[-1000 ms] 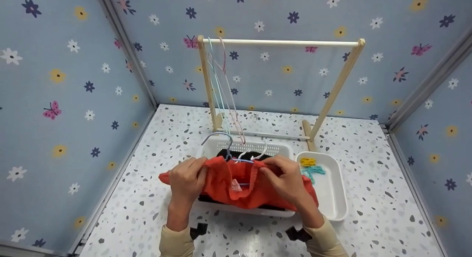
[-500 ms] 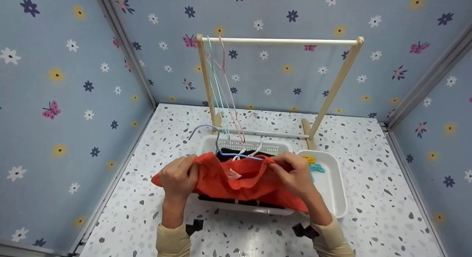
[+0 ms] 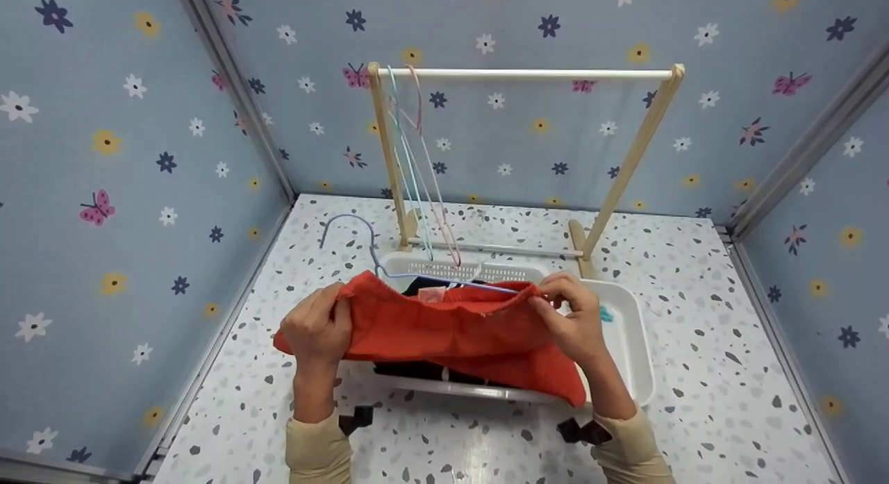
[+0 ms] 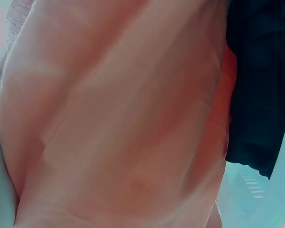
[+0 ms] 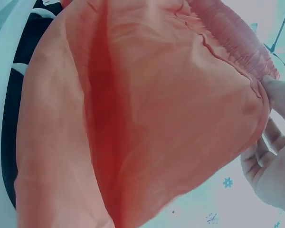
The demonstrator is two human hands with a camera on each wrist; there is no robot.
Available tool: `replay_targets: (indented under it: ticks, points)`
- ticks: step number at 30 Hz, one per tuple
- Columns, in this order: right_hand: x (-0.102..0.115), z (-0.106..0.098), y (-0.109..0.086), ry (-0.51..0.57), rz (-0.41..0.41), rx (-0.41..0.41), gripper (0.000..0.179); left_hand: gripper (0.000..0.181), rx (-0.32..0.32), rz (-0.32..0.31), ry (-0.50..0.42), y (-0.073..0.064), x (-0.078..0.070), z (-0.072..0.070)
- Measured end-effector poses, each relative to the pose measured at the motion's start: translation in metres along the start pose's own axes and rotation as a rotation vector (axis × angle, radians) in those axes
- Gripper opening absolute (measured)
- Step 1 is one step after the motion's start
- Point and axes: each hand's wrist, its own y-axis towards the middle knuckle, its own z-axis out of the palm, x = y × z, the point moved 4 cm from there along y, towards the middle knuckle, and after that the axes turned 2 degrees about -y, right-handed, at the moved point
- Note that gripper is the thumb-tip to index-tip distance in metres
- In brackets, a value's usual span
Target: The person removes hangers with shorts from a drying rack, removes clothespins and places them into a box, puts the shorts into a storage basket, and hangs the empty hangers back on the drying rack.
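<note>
In the head view, orange-red shorts (image 3: 444, 338) with a gathered waistband stretch between both hands over the basket. My left hand (image 3: 316, 324) grips the waistband's left end, and my right hand (image 3: 573, 317) pinches its right end, thumb nearest me. A blue hanger (image 3: 373, 246) lies tilted in the waistband opening, its hook up at the left and its right end beside my right fingers. A pale tag (image 3: 432, 294) shows inside the waistband. The right wrist view shows my right thumb and fingers (image 5: 270, 156) at the waistband's corner; orange cloth fills most of the left wrist view.
Below the shorts stands a white basket (image 3: 479, 390) with black clothing (image 3: 410, 370) in it. To the right is a white tray (image 3: 632, 352) with a teal clothespin (image 3: 606, 314). Behind, a rack (image 3: 528, 74) carries a teal hanger (image 3: 408, 144) and a pink hanger (image 3: 421, 119).
My hands have moved apart, pulling the waistband wide and straight. The blue hanger's hook has shifted left and up, while its right end has slid towards my right hand.
</note>
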Motion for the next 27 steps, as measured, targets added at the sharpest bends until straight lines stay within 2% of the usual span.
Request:
replay_targets:
  ticks: [6,14,20,23,27]
  points:
    - [-0.003,-0.002,-0.001,0.095,0.081,-0.043,0.018,0.021,-0.009,-0.026,0.064,0.005,0.001,-0.002]
    - [-0.030,-0.001,-0.009,0.197,0.127,-0.081,0.012,0.021,-0.079,-0.074,0.122,0.013,-0.003,-0.012]
    - [-0.029,-0.002,-0.008,0.236,0.172,-0.103,0.012,0.023,-0.133,-0.117,0.101,0.021,-0.008,-0.014]
    - [-0.028,-0.004,-0.006,0.234,0.187,-0.122,0.010,0.022,-0.133,-0.110,0.080,0.025,-0.012,-0.014]
    - [-0.024,-0.005,-0.001,0.235,0.198,-0.112,0.011,0.024,-0.167,-0.098,0.057,0.033,-0.018,-0.015]
